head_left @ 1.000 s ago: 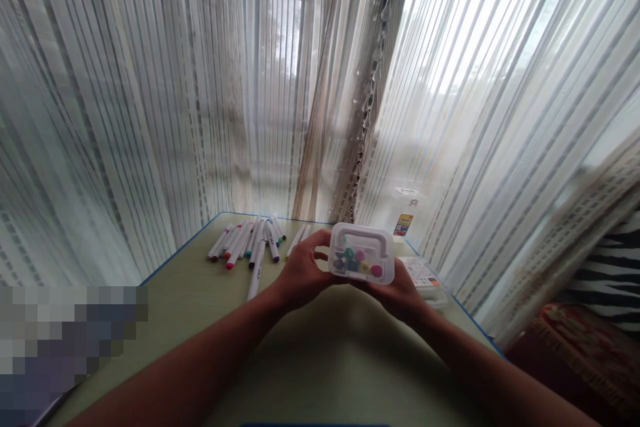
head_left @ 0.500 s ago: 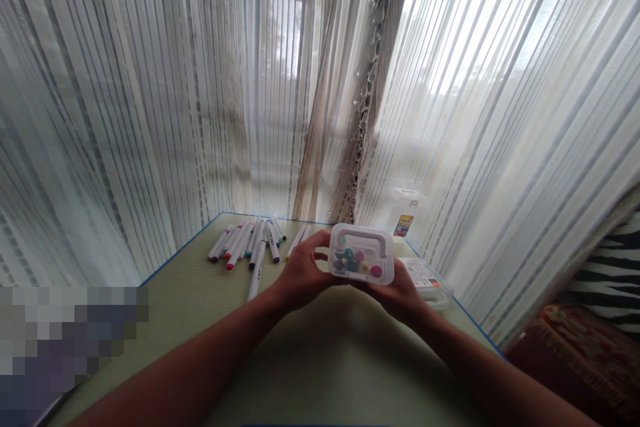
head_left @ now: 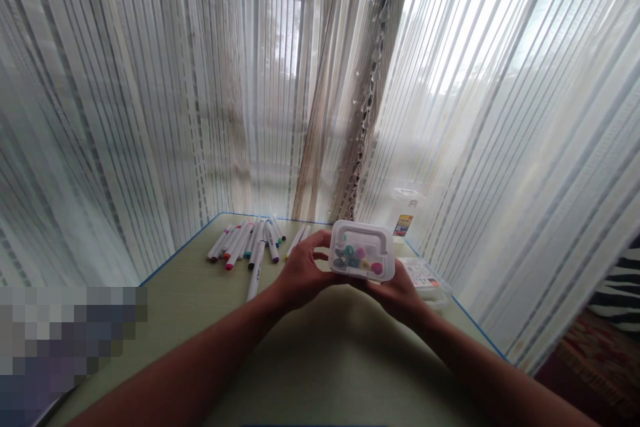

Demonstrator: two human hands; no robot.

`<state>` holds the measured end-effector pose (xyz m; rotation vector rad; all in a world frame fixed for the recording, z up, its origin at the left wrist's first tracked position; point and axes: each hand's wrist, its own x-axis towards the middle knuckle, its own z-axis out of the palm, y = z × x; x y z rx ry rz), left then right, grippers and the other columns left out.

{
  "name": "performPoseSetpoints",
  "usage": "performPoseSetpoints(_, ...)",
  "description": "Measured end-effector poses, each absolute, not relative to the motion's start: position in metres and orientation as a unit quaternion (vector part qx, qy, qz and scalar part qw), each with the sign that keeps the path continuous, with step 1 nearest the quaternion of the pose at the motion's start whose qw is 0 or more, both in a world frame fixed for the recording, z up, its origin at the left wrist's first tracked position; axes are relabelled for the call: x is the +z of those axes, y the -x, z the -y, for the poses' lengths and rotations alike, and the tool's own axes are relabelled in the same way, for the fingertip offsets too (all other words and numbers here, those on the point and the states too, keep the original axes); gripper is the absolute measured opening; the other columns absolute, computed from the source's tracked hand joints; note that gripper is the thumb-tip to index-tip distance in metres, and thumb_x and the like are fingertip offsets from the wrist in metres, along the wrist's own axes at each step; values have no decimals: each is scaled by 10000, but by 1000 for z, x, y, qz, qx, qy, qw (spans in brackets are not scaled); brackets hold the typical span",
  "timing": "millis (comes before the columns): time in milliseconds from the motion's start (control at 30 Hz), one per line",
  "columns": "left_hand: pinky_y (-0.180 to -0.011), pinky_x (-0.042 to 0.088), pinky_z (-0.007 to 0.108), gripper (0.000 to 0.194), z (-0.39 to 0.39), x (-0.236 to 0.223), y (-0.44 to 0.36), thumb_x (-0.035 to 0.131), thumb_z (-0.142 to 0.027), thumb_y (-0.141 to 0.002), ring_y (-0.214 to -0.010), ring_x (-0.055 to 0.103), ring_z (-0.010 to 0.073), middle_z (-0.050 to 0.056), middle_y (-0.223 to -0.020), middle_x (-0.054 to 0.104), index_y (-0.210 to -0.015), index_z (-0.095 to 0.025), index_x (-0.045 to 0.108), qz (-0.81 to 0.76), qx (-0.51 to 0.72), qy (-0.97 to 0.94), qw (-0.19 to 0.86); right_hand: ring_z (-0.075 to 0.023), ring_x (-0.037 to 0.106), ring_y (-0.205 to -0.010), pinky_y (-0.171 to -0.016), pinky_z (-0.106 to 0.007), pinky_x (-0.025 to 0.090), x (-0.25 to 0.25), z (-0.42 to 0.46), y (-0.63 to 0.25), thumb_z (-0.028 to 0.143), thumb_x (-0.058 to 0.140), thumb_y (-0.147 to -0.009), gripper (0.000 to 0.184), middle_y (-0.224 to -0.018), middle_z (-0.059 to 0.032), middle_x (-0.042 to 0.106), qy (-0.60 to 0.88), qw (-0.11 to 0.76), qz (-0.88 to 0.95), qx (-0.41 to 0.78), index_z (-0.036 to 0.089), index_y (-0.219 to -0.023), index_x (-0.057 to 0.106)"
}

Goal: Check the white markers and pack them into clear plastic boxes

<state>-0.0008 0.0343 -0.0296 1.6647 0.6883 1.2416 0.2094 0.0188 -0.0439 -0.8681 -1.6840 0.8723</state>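
Note:
Both of my hands hold a small clear plastic box (head_left: pixel 361 251) with a carry handle above the green table (head_left: pixel 320 353). Coloured caps show through its lid. My left hand (head_left: pixel 301 269) grips the box's left side, fingers curled round it. My right hand (head_left: pixel 395 291) cups it from below and on the right. A row of white markers (head_left: pixel 246 241) with coloured caps lies on the table beyond my left hand, not touched.
A flat clear case with a printed label (head_left: pixel 425 278) lies at the table's right edge. Sheer striped curtains (head_left: pixel 150 113) hang close round the table's far corner. A small coloured sticker (head_left: pixel 403 225) sits behind the box. The table edge is blue.
The box has lifted and tilted very slightly in my hands. The curtain on the right has swung further across, covering more of the zebra-patterned thing.

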Motion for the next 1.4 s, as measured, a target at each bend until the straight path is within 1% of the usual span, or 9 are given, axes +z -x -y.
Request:
performPoseSetpoints(233,-973,498,435,647,-34,-27,-1,909,-309,-677,-1197,642,310,147,-1297,698,-1265,-196,663,-305,497,-699,414,-318,663,-1162,-877,-435,602,-47,-21,-209,419,888,-731,543,-1285,-126,693,338,512,679,403,232,-1204,696)
performPoseSetpoints(400,-951,508,442,686,-38,-29,-2,882,-405,-717,-1181,658,319,172,-1242,717,-1311,-173,630,-306,468,-667,493,-314,678,-1122,-851,-412,588,-43,-18,-205,474,865,-744,483,-1164,-109,751,334,525,651,434,216,-1122,713)
performPoseSetpoints(467,-928,522,437,638,-38,-29,-2,880,-432,-715,-1123,684,317,171,-1190,736,-1249,-152,670,-297,455,-658,521,-303,686,-1098,-845,-404,579,-42,-17,-205,482,828,-783,453,-1159,-108,754,333,522,641,454,209,-1128,719)
performPoseSetpoints(600,-827,547,389,563,-35,-26,-2,880,-478,-698,-938,724,272,150,-1071,762,-1113,-131,726,-298,458,-625,558,-264,713,-958,-723,-353,578,-39,-13,-204,436,777,-832,413,-1129,-104,760,320,495,603,537,202,-1168,726)
performPoseSetpoints(767,-663,540,317,547,-33,-21,-3,842,-560,-713,-772,691,203,130,-942,748,-990,-98,743,-312,461,-557,616,-202,669,-816,-662,-310,567,-33,-10,-204,430,745,-838,317,-1001,-79,758,301,503,569,577,196,-1049,774)
performPoseSetpoints(933,-613,529,303,608,-30,-17,-3,836,-602,-696,-668,664,169,117,-881,723,-999,-81,759,-313,463,-490,669,-206,642,-786,-635,-314,546,-32,-12,-205,461,698,-862,327,-901,-71,740,304,513,555,579,189,-1023,782)
performPoseSetpoints(1067,-606,538,305,635,-29,-17,-4,837,-606,-693,-682,676,180,125,-892,719,-1014,-65,747,-317,460,-487,671,-203,638,-787,-642,-307,546,-36,-14,-207,477,689,-881,336,-876,-70,734,302,510,560,580,189,-1024,786)
performPoseSetpoints(1300,-724,587,356,522,-33,-24,-3,866,-509,-712,-822,696,210,124,-965,735,-988,-98,700,-314,471,-524,637,-174,659,-821,-678,-282,526,-34,-17,-208,469,722,-882,404,-1055,-87,765,331,503,621,501,185,-1168,758)
performPoseSetpoints(1400,-794,587,388,513,-36,-28,-2,884,-467,-700,-907,714,242,139,-1073,743,-1026,-118,695,-313,486,-533,617,-190,693,-895,-745,-302,543,-33,-21,-210,430,733,-884,420,-1119,-95,769,327,504,645,472,195,-1232,735)
